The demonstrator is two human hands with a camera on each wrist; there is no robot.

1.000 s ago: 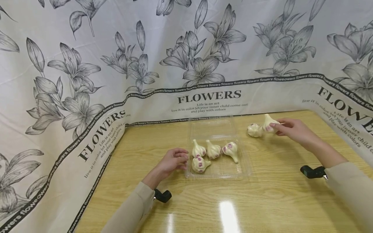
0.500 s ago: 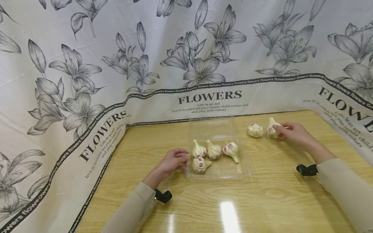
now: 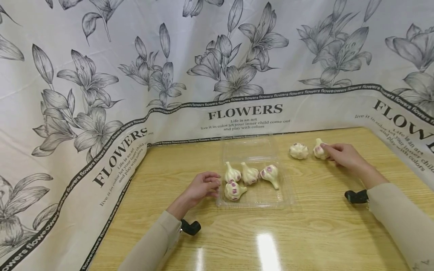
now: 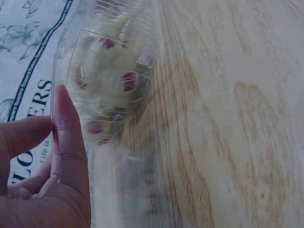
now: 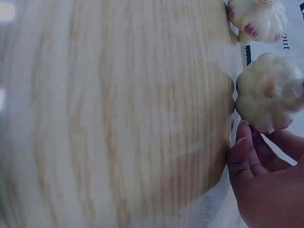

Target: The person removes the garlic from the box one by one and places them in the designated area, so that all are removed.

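1. Here, the bent fingers of the right hand (image 3: 344,155) meet the right side of a garlic bulb (image 3: 320,151); whether they pinch it or merely touch it cannot be told.
2. The left hand (image 3: 201,187) pinches the left edge of a clear plastic container (image 3: 251,205) between thumb and fingers.
3. The bulb at the right fingertips has its neck pointing up in the head view, and a second bulb (image 3: 299,151) lies near it, to its left.
4. Four more bulbs (image 3: 250,176) lie inside the container: three across the back, one in front at the left, near the left fingers.
5. Behind them, the container's transparent lid (image 3: 249,148) lies folded back.
6. All this rests on a wood-grained table (image 3: 305,226), with a flower-printed cloth (image 3: 176,126) behind.
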